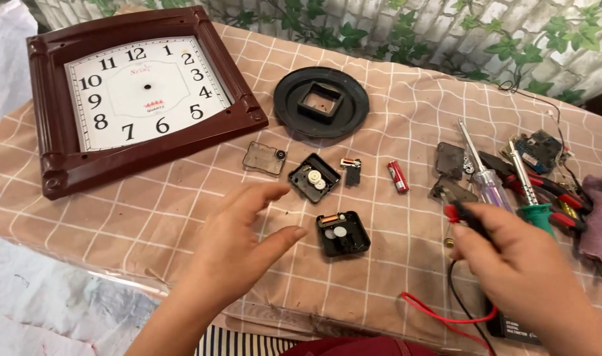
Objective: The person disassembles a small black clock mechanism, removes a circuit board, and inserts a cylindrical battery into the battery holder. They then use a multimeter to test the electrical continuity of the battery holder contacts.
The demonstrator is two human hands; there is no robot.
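My left hand (238, 240) hovers open over the checked cloth, fingers spread, its fingertips close to two opened black clock movements (314, 178) (342, 233). My right hand (512, 254) is closed around thin red and black test probes (460, 214), their red and black leads (439, 315) trailing down to a dark meter (515, 327) at the table's near edge. The nearer movement shows a copper coil and round gears. A clear plastic cover (264, 158) lies just left of the farther movement.
A brown square wall clock (139, 92) without hands lies at the far left. A round black plate (320, 102) sits behind the movements. A red battery (398, 176), screwdrivers (485, 175) (535, 204), pliers and a small circuit board (537, 150) lie to the right.
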